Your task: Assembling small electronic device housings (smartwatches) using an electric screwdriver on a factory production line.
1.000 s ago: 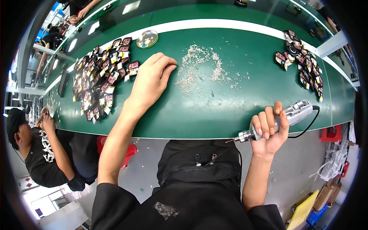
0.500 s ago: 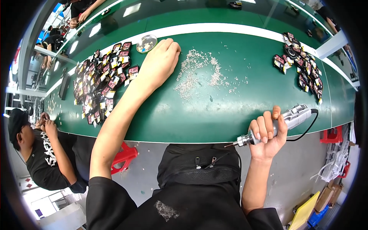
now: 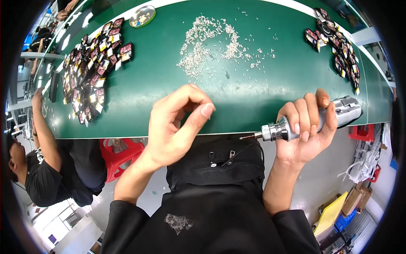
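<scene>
My right hand (image 3: 306, 122) grips a silver electric screwdriver (image 3: 344, 111) at the table's front edge. Its thin bit points left, toward my left hand (image 3: 175, 122). That hand is raised over the near edge, thumb and forefinger pinched together; whatever may be between the fingertips is too small to make out. Beyond it, many tiny whitish pieces (image 3: 198, 48) lie scattered on the green table (image 3: 253, 99). A round shallow dish (image 3: 135, 15) at the far left holds small yellowish and blue bits.
Black parts with pink-red faces and white-yellow tags are heaped at the left (image 3: 91, 72), with a smaller heap (image 3: 338, 48) at the right. A black bag (image 3: 215, 165) sits against my front. Left of me are a red stool (image 3: 120, 156) and a co-worker (image 3: 55, 169) in black.
My left hand has come back from beside the dish to the near edge, its fingers now pinched. My right hand still holds the screwdriver, slightly higher in view. The view has shifted.
</scene>
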Demonstrator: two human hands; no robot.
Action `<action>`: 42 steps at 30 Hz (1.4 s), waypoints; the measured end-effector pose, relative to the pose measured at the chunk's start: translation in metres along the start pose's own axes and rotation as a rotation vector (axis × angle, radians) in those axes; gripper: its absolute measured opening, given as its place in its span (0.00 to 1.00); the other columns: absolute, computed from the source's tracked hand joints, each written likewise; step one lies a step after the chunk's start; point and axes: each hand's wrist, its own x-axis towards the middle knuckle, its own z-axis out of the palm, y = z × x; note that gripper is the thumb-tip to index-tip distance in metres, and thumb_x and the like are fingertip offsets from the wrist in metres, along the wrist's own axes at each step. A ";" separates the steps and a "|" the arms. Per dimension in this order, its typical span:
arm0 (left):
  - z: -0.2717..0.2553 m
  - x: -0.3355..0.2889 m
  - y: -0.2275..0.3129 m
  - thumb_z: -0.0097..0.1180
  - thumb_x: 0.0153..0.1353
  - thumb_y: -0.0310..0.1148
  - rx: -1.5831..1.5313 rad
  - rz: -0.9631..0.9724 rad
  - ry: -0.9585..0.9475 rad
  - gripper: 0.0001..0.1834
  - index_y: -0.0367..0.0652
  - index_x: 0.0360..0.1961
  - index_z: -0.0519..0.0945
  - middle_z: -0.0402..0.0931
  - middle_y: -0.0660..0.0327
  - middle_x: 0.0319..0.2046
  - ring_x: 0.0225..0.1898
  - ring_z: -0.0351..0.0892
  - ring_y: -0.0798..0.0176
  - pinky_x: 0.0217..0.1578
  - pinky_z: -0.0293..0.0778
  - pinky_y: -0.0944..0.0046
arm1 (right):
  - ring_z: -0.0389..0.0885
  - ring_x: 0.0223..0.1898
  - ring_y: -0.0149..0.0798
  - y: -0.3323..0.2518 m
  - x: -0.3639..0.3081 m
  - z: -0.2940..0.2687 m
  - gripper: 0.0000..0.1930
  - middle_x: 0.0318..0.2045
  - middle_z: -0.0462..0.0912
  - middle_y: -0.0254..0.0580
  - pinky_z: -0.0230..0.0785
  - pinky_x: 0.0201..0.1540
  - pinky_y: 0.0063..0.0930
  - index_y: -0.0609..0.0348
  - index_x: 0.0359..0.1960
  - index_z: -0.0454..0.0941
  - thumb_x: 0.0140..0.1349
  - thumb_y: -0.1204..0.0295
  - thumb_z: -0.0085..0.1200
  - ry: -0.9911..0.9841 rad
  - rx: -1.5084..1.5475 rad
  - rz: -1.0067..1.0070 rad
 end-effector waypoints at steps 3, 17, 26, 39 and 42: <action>0.023 -0.019 -0.003 0.52 0.63 0.29 -0.296 -0.100 -0.006 0.09 0.31 0.30 0.73 0.72 0.54 0.28 0.25 0.70 0.68 0.24 0.67 0.71 | 0.59 0.11 0.25 0.003 -0.001 0.029 0.11 0.12 0.61 0.27 0.58 0.20 0.23 0.58 0.38 0.72 0.68 0.65 0.39 -0.064 0.102 -0.028; 0.041 -0.026 -0.007 0.49 0.64 0.31 -0.578 -0.142 -0.044 0.12 0.31 0.27 0.71 0.68 0.55 0.25 0.22 0.66 0.67 0.22 0.65 0.69 | 0.58 0.11 0.21 0.007 -0.004 0.040 0.06 0.11 0.60 0.24 0.57 0.21 0.18 0.58 0.32 0.67 0.62 0.70 0.49 -0.057 -0.059 -0.062; 0.045 -0.023 -0.009 0.48 0.65 0.32 -0.870 -0.303 -0.098 0.13 0.34 0.25 0.68 0.65 0.58 0.23 0.21 0.63 0.67 0.20 0.62 0.69 | 0.58 0.11 0.21 0.006 -0.002 0.036 0.06 0.11 0.60 0.24 0.56 0.20 0.18 0.58 0.31 0.67 0.61 0.70 0.49 -0.046 -0.048 -0.053; 0.056 -0.028 -0.010 0.48 0.63 0.22 -0.197 -0.022 -0.025 0.07 0.30 0.29 0.74 0.73 0.55 0.27 0.21 0.67 0.74 0.23 0.65 0.75 | 0.59 0.10 0.23 -0.005 -0.007 0.031 0.07 0.10 0.60 0.25 0.57 0.19 0.20 0.59 0.32 0.69 0.62 0.69 0.47 -0.074 -0.164 -0.111; 0.057 -0.024 -0.012 0.48 0.63 0.22 -0.105 0.018 -0.019 0.07 0.31 0.28 0.74 0.73 0.55 0.27 0.22 0.67 0.74 0.23 0.65 0.75 | 0.59 0.10 0.23 -0.003 -0.005 0.026 0.07 0.10 0.60 0.25 0.58 0.20 0.20 0.60 0.32 0.69 0.63 0.69 0.47 -0.065 -0.136 -0.119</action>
